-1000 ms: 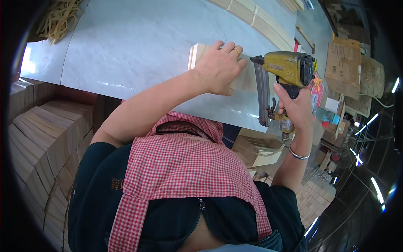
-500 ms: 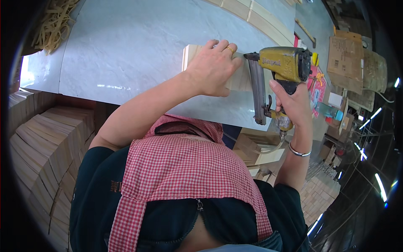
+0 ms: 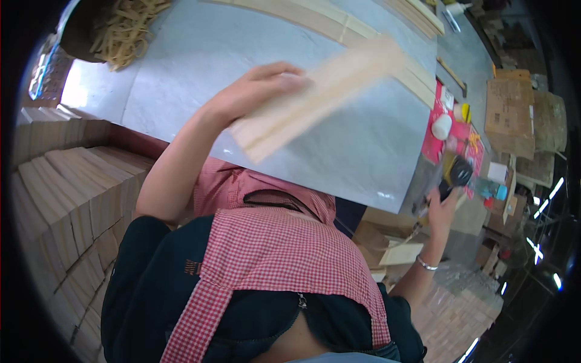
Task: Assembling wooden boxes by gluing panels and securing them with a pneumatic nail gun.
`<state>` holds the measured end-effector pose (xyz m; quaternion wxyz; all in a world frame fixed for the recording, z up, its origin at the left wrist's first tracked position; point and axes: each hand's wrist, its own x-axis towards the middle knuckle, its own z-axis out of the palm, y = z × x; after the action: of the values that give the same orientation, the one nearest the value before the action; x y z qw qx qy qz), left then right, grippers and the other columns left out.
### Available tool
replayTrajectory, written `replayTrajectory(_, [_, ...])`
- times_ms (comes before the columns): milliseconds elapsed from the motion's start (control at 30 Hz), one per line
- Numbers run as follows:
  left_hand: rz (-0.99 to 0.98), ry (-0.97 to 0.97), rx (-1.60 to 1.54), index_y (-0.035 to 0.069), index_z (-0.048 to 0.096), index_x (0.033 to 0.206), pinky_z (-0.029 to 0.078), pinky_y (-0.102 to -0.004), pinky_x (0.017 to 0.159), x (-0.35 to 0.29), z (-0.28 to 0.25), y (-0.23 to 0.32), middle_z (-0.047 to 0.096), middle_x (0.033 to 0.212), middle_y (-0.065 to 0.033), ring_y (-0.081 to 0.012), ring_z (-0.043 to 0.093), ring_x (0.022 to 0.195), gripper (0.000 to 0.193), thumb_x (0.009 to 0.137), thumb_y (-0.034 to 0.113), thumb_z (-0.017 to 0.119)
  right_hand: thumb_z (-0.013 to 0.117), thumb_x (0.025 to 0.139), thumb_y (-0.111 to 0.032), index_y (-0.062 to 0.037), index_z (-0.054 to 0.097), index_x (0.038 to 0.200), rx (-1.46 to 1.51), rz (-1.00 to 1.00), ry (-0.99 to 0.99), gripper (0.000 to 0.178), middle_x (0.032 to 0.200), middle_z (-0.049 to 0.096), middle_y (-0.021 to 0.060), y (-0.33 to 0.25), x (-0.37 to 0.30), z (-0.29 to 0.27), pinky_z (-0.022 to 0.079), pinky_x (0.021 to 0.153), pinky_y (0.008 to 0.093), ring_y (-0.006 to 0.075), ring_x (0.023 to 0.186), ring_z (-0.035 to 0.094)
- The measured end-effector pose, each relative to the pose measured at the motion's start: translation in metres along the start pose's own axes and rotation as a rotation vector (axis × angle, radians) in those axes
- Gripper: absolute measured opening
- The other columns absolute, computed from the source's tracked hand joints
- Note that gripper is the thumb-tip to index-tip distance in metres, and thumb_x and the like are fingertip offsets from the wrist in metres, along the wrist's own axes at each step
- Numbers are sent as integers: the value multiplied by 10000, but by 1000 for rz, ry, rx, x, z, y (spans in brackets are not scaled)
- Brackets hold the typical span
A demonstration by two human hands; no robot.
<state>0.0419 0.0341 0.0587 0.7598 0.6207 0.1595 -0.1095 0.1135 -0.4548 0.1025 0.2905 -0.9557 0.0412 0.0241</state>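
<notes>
Wooden board (image 3: 324, 95) is the star here, slanting over the pale table (image 3: 181, 66), and from the head view it's a blur, so whether it touches the tabletop I can't tell! Left hand (image 3: 257, 91) has it near the left end, fingers reaching along the far long edge, thumb out of sight, firmness of grip anyone's guess. It looks stiff, light for its length and probably dry enough not to slip, though I'd expect the edges to dent if knocked. Best hold, I'd say: across both long edges, close to the middle for balance. Over on the right, right hand (image 3: 442, 209) is wrapped around the handle of a nail gun (image 3: 455, 169), likely the weightier item. Now the count: two hands, one board in play, one nail gun, one blue-capped bottle (image 3: 491, 189), one white cup-like thing (image 3: 442, 126), one bracelet (image 3: 426, 264). Rubber bands (image 3: 124, 36) lie too tangled to number, and stacked boards (image 3: 66, 187) on the left run too many to count!
</notes>
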Motion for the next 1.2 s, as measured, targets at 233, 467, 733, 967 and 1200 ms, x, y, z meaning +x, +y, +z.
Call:
replayTrajectory(233, [0,579,220,29,594,1351,492,-302,955,-74,-87,-68,701,1170,-98,-192,652,1061,413,993,234,607,691,865,-126,23,437,1469,-604,9,129,672,1247,629,313,137,-16,49,504,937,484,486,1064,636])
replayTrajectory(467, [506,639,1207,119,636,1273,348,-523,1137,-145,-22,-88,594,1351,-102,-261,513,1314,434,857,171,746,684,893,-169,14,564,1356,-474,-139,320,512,1212,661,256,92,16,52,492,967,469,448,1072,637])
replayTrajectory(733, [435,491,1527,126,621,1092,439,-426,1005,-137,-8,-94,634,1033,-51,-253,580,988,216,877,146,611,627,934,-144,79,606,1260,4,-572,-2,395,1185,664,256,14,21,190,487,1003,429,381,1082,633])
replayTrajectory(967, [1118,1343,1789,145,629,1037,402,-469,981,-293,13,36,560,1002,-17,-213,528,955,200,838,122,624,688,754,-207,-29,701,1079,396,-866,229,372,1070,691,166,-10,-6,293,454,990,461,367,1044,600])
replayTrajectory(1200, [1029,2278,2360,86,672,1085,433,-380,768,-460,18,141,686,1039,4,-237,532,798,399,695,119,750,674,778,-229,-45,707,1008,683,-902,353,296,1006,682,165,-13,3,326,465,937,481,381,990,594])
